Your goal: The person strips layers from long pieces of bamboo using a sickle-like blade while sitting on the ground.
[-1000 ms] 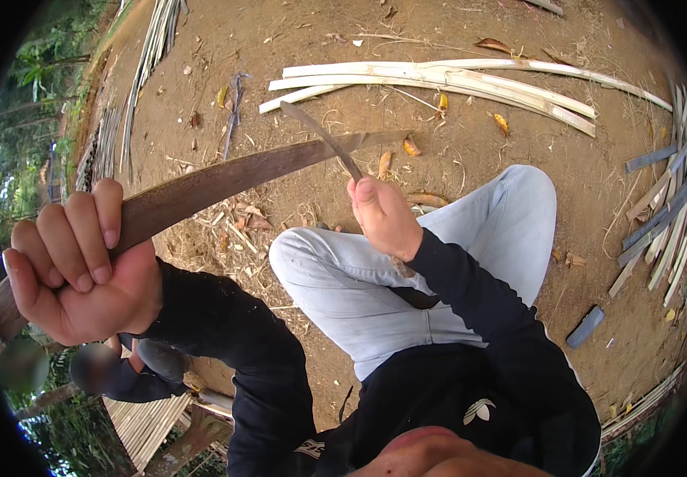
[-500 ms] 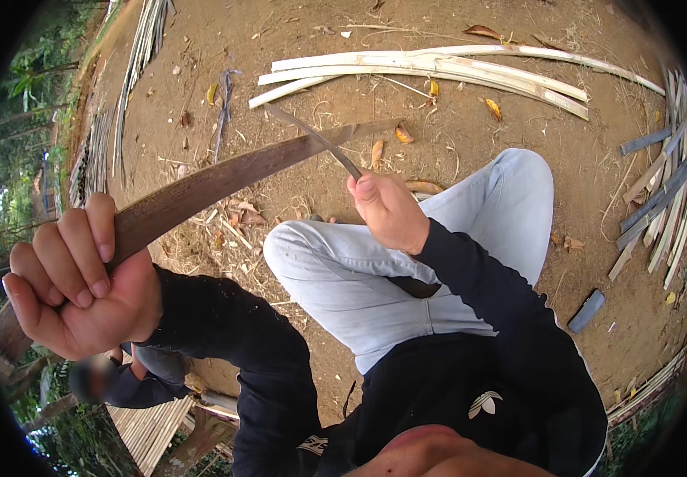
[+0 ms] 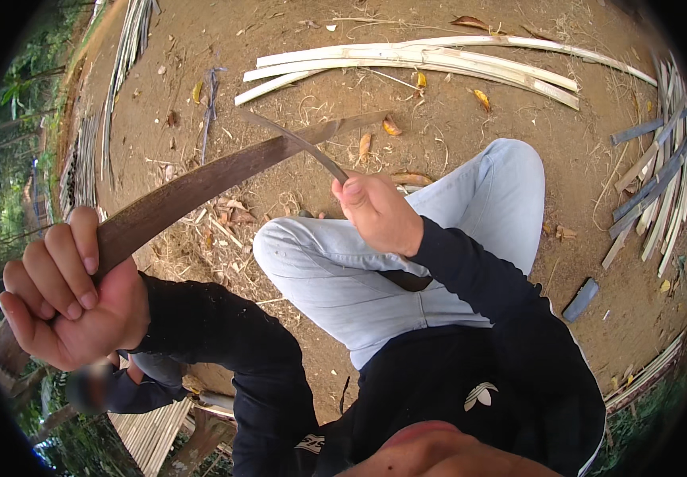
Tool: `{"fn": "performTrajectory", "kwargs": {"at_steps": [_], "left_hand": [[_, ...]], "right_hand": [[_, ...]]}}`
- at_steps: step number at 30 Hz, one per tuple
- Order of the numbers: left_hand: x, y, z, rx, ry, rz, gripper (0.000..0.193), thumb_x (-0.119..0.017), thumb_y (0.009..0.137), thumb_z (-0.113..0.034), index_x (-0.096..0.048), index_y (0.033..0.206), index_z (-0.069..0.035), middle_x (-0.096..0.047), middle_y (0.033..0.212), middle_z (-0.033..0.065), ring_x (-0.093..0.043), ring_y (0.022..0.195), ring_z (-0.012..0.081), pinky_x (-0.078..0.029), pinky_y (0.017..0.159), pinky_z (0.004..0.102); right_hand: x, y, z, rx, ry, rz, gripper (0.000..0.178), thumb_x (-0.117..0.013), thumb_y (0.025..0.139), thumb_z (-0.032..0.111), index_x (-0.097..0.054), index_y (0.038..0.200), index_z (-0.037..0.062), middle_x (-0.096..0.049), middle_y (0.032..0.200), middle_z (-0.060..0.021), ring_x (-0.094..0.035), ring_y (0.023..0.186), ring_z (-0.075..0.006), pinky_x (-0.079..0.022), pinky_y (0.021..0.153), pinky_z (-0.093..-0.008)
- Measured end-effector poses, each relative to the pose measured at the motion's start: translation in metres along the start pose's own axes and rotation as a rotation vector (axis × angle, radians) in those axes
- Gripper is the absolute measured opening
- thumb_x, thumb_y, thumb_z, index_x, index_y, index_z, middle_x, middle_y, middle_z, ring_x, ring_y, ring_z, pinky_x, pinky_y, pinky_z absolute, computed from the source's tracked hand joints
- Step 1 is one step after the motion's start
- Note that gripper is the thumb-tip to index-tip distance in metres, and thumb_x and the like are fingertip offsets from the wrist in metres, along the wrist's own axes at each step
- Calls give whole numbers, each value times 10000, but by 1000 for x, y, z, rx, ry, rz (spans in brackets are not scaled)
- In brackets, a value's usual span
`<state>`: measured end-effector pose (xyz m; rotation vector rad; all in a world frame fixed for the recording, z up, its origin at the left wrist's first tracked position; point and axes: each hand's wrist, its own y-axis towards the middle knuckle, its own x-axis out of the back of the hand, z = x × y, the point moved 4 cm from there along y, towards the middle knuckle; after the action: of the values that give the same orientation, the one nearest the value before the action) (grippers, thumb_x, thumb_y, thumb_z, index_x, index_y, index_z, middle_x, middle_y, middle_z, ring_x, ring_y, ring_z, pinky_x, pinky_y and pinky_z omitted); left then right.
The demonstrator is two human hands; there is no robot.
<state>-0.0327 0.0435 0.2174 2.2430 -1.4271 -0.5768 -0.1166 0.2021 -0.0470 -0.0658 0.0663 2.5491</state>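
Observation:
My left hand [image 3: 81,290] is closed round a long brown bamboo strip [image 3: 192,187], which runs from the lower left up towards the middle and narrows at its far end. In my right hand [image 3: 379,213], held above my bent leg, is a thin grey knife [image 3: 317,153] seen almost edge-on. The knife's blade crosses over the strip near its far part and points up and left. Whether blade and strip touch, I cannot tell. The knife's handle is hidden in my fingers.
Pale split strips [image 3: 407,60] lie on the dirt ahead. A heap of strips [image 3: 661,179] is at the right, with a short dark piece [image 3: 581,300] nearer me. More long strips [image 3: 125,75] lie far left. Another person [image 3: 141,381] sits at the lower left beside a slatted surface [image 3: 149,433].
The whole view has shifted slightly. My left hand sits a little lower and further left, with the bamboo strip. The knife still crosses the strip, and both grips are unchanged.

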Motion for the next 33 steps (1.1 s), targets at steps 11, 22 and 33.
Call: {"fn": "performTrajectory", "kwargs": {"at_steps": [11,22,33], "left_hand": [[4,2,-10,12,2,-26,366,-423,946,-260,-337,597,-189,-351,453,-58,-316,397,58,-303,555,256],[33,-7,-9,12,-15,-100,355,-430,925,-233,-333,585,-194,-340,446,-61,-314,403,53,-310,554,254],[48,1,-5,25,-41,-113,337,-427,926,-233,-351,601,-190,-329,460,-58,-306,417,64,-308,545,263]], "right_hand": [[22,46,-82,-118,-211,-4,597,-300,986,537,-486,752,21,-413,562,-112,-428,532,-279,-375,537,-398],[8,33,-45,-80,-302,9,618,-266,994,511,-548,792,0,-520,618,-228,-535,639,-455,-414,597,-486],[1,17,-40,-99,-156,17,548,-297,1010,450,-488,767,-2,-481,597,-187,-515,605,-381,-403,586,-442]]}}
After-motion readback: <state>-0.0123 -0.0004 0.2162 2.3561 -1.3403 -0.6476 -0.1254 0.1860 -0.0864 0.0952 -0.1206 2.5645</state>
